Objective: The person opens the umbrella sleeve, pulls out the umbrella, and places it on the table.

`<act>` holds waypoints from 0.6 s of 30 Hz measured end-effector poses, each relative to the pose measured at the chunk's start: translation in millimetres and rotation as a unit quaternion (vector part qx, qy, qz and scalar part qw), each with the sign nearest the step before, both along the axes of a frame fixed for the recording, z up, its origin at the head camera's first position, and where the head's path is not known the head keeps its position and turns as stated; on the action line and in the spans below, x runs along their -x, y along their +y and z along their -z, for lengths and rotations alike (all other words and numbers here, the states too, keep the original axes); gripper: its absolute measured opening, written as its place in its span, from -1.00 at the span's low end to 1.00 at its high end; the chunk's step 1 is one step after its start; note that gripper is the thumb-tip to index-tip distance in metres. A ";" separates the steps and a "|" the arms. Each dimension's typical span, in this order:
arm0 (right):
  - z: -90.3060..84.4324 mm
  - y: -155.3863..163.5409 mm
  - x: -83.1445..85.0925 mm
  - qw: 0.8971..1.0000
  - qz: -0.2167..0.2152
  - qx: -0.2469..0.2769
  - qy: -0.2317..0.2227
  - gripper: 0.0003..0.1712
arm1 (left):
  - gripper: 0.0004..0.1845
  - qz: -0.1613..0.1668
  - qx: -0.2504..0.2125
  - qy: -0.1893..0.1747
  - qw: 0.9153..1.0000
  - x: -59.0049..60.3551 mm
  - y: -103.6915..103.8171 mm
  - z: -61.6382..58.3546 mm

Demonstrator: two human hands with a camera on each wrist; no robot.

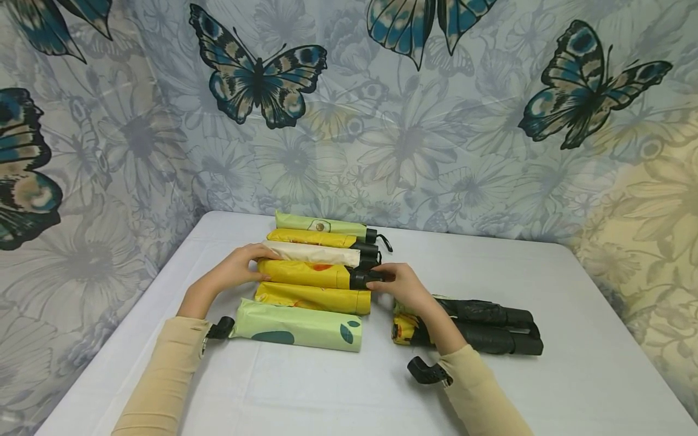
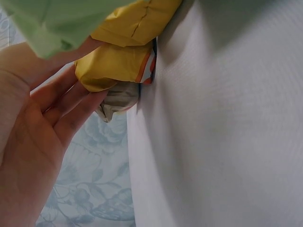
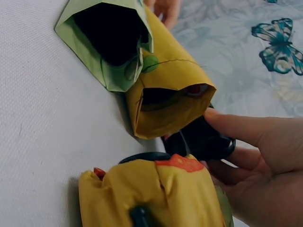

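A yellow folded umbrella (image 1: 305,274) in its sleeve lies across the row on the table. My left hand (image 1: 240,266) holds its left end between thumb and fingers; in the left wrist view those fingers (image 2: 71,104) reach around the yellow fabric end. At the other end, my right hand (image 1: 402,283) pinches the black handle (image 1: 361,279), seen also in the right wrist view as a black handle (image 3: 203,139). Just in front lie a yellow sleeve (image 1: 313,298) and a light green sleeve (image 1: 300,327), both with open right ends in the right wrist view.
Behind the held umbrella lie a cream umbrella (image 1: 316,253), another yellow one (image 1: 311,237) and a green one (image 1: 322,225). Two unsleeved folded umbrellas with black parts (image 1: 491,336) lie at the right, under my right forearm. A patterned cloth (image 1: 414,151) hangs behind the table.
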State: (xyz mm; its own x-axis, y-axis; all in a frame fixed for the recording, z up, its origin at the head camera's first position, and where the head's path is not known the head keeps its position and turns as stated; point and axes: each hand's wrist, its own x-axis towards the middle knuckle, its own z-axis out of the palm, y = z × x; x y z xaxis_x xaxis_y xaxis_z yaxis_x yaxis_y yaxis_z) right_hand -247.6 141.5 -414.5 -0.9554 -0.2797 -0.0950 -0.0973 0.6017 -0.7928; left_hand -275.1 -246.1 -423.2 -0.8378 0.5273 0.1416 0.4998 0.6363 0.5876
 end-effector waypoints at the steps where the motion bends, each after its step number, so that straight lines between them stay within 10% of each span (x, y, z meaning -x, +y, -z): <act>1: -1.1 0.9 -0.6 1.000 0.003 0.001 -0.004 -0.43 | -0.49 0.001 0.000 0.000 1.000 0.2 -0.2 0.3; 18: -8.6 25.1 -7.2 0.995 0.044 0.072 -0.056 -0.32 | -0.48 -0.012 -0.001 -0.007 1.000 0.6 -1.4 2.1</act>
